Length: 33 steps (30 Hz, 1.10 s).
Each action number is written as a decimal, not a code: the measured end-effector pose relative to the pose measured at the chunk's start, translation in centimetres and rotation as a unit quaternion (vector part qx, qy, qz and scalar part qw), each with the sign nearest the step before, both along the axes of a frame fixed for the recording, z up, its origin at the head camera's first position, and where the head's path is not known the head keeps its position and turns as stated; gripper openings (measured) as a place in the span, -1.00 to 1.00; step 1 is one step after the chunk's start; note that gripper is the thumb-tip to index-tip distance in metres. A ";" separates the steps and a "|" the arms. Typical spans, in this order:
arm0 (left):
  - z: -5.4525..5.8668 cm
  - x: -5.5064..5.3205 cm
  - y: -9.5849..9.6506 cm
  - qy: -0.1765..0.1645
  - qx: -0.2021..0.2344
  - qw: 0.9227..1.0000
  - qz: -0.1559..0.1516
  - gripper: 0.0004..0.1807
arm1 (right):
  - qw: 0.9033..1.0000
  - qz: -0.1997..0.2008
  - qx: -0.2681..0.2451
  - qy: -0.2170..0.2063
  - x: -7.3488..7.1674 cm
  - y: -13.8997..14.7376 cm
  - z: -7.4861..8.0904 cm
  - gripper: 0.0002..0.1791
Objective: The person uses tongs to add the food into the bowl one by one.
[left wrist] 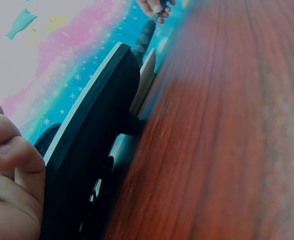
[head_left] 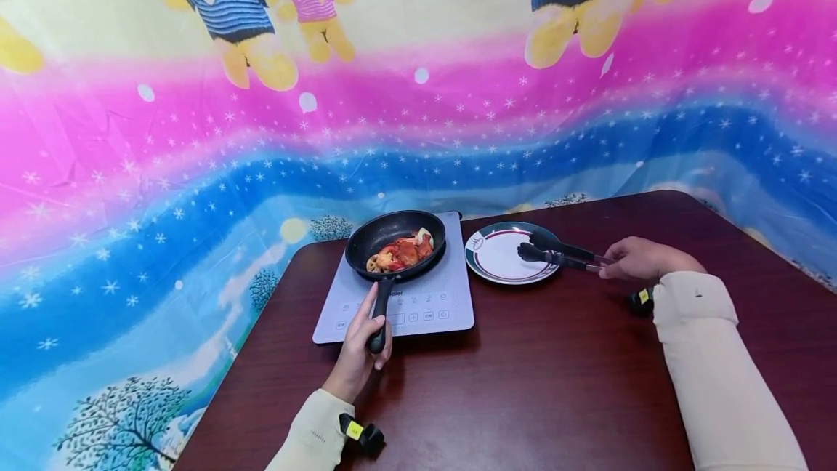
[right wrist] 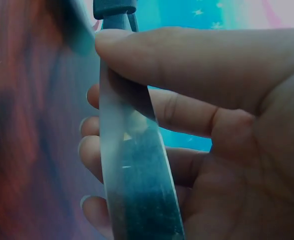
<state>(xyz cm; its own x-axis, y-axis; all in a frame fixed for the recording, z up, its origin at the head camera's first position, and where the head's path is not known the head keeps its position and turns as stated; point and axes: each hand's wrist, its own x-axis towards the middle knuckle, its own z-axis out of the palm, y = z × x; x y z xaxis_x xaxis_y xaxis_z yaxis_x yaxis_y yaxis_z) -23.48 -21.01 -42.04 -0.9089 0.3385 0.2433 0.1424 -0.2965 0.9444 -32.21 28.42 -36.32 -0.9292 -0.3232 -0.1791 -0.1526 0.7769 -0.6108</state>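
Note:
My left hand (head_left: 358,347) grips the black handle (head_left: 381,311) of a frying pan (head_left: 375,235), index finger stretched along it. The pan is over a white induction cooktop (head_left: 458,282), and cooked food (head_left: 407,253) in reddish sauce lies inside. My right hand (head_left: 644,260) holds tongs (head_left: 569,263) with black tips and metal arms, thumb on one side and fingers on the other. The tips hover over or touch a round plate (head_left: 500,256) with a dark green rim; I cannot tell which. Between the tips a small gap shows, with no food visible there. In the right wrist view the tongs' metal arm (right wrist: 137,175) crosses the palm.
A dark red-brown wooden table (head_left: 536,384) carries everything. Behind it hangs a colourful cloth (head_left: 418,115) with bears and snowflakes, close to the table's back edge. The plate stands just right of the cooktop.

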 end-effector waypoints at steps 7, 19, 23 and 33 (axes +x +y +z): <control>0.0 0.0 0.1 0.004 0.000 1.000 -0.004 -0.26 | 1.000 -0.013 0.023 0.006 -0.1 0.7 -0.9 -0.52; -0.1 0.0 -0.1 0.005 -0.002 1.000 0.002 -0.26 | 1.000 -0.016 0.021 -0.009 -0.4 1.1 -1.5 -0.46; -0.3 0.1 0.0 0.007 0.000 1.000 0.003 -0.25 | 1.000 -0.016 0.021 -0.009 -0.5 1.0 -1.5 -0.48; 1.0 -0.9 -2.7 -0.059 -0.090 0.990 0.096 -0.29 | 0.996 -0.031 0.025 0.075 0.1 -0.4 0.4 -0.35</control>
<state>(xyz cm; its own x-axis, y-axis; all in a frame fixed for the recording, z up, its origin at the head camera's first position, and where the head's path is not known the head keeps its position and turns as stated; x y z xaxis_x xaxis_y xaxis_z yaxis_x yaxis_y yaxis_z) -24.35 -23.69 -41.02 -0.9790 0.1857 0.0841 0.0662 -0.1005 0.9927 -32.15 28.00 -35.96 -0.9649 -0.2577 -0.0504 -0.1897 0.8170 -0.5445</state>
